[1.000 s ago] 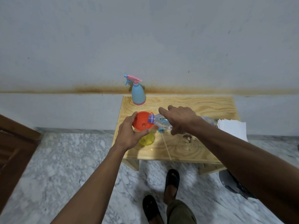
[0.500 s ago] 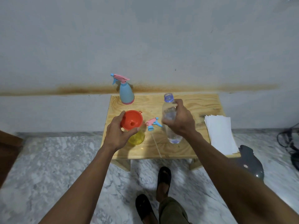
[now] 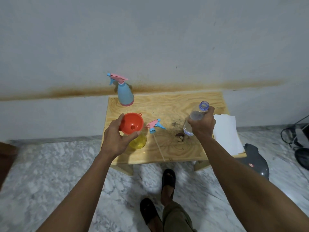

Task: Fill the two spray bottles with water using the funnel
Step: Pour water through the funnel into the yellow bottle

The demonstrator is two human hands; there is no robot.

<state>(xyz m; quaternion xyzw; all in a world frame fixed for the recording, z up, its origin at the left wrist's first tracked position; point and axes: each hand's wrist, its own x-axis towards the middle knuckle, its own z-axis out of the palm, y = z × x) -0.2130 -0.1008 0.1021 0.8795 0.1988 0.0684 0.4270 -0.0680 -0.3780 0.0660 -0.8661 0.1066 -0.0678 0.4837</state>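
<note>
An orange funnel [image 3: 132,123] sits in the neck of a yellow spray bottle [image 3: 138,142], and my left hand [image 3: 117,137] grips the funnel's rim. My right hand [image 3: 202,126] holds a clear water bottle [image 3: 195,116] upright near the table's right side, its cap off. A blue spray bottle [image 3: 124,95] with a pink trigger head stands at the table's back left. The yellow bottle's pink and blue spray head [image 3: 154,125] lies on the wood with its thin tube pointing toward the front edge.
The small wooden table [image 3: 167,148] stands against a grey wall. White paper sheets [image 3: 225,133] lie at its right edge. A dark grey object [image 3: 255,159] and black cables [image 3: 297,139] lie on the marble floor to the right. My sandalled feet [image 3: 168,180] are below the table.
The water bottle went from tipped over the funnel to upright, then moved right, away from the funnel. My left hand stayed on the funnel.
</note>
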